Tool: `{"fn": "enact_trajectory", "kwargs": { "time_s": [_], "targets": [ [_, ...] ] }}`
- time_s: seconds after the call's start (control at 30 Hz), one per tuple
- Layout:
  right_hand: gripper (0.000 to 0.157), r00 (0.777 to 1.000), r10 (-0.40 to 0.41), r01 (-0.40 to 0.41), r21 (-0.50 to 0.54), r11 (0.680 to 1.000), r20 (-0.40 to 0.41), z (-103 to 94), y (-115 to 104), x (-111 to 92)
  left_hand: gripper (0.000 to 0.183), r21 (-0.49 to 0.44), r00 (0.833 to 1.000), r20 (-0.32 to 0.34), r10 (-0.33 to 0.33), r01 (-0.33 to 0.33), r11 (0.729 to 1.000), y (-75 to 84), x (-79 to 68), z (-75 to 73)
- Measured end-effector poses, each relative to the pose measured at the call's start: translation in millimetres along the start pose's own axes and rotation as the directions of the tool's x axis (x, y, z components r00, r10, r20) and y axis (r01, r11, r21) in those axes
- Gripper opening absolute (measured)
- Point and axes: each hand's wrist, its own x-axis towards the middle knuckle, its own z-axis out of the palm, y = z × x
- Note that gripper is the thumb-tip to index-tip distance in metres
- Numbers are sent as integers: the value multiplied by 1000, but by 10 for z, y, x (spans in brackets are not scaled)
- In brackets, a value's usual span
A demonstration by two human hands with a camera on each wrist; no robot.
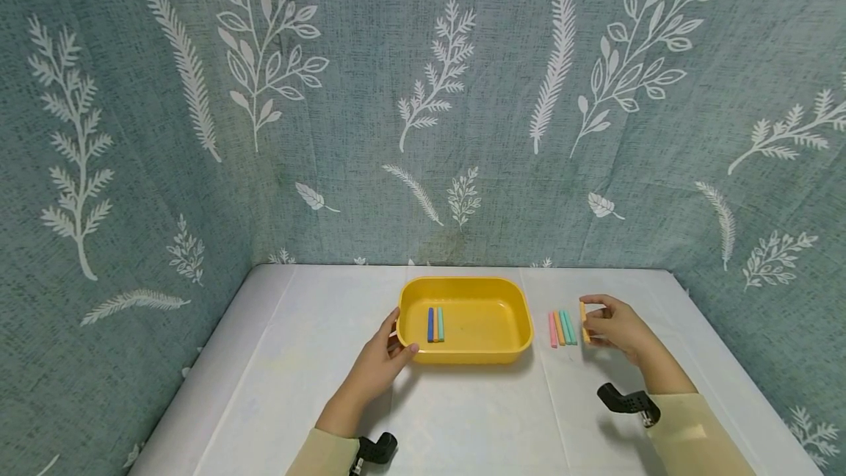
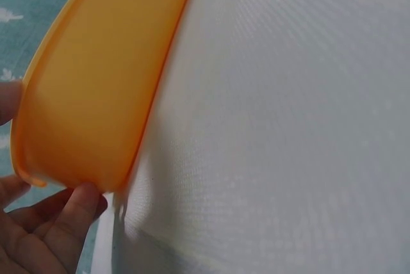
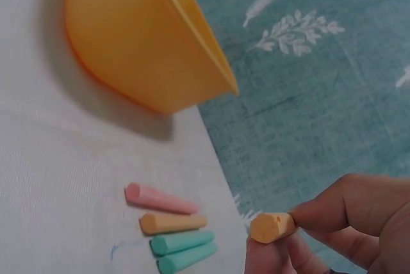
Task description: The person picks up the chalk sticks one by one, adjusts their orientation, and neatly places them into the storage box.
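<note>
The desk (image 1: 264,395) carries a yellow tray (image 1: 489,322), set near the far edge, about midway between the far corners. The left hand (image 1: 378,362) has its grip closed on the tray at the near left corner. The right hand (image 1: 621,329), toward the desk's far right corner, pinches an orange stick (image 3: 272,226) between thumb and fingers. In the tray's left half lie a blue stick (image 1: 430,325), a second orange stick (image 1: 435,326) and a green stick (image 1: 440,324). Right of the tray lie a pink stick (image 3: 160,198), a third orange stick (image 3: 173,223) and two green sticks (image 3: 186,242). Judged by count, work is partly complete: three inside, one in hand, four apparently outstanding.
</note>
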Motion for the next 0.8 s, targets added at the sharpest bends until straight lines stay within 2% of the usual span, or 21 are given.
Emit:
{"fn": "enact_trajectory", "kwargs": {
  "time_s": [0.23, 0.57, 0.8],
  "targets": [
    [57, 999, -40, 39, 28, 999, 35, 38, -111, -66, 77, 15, 1000, -2, 5, -5, 1000, 13, 0, -4],
    [54, 998, -46, 44, 53, 998, 37, 136, -338, -150, 77, 0, 1000, 3, 8, -8, 1000, 31, -8, -8],
    [54, 993, -85, 75, 120, 990, 84, 192, -480, -203, 78, 3, 1000, -1, 2, -2, 1000, 41, -12, -11]
  ]
}}
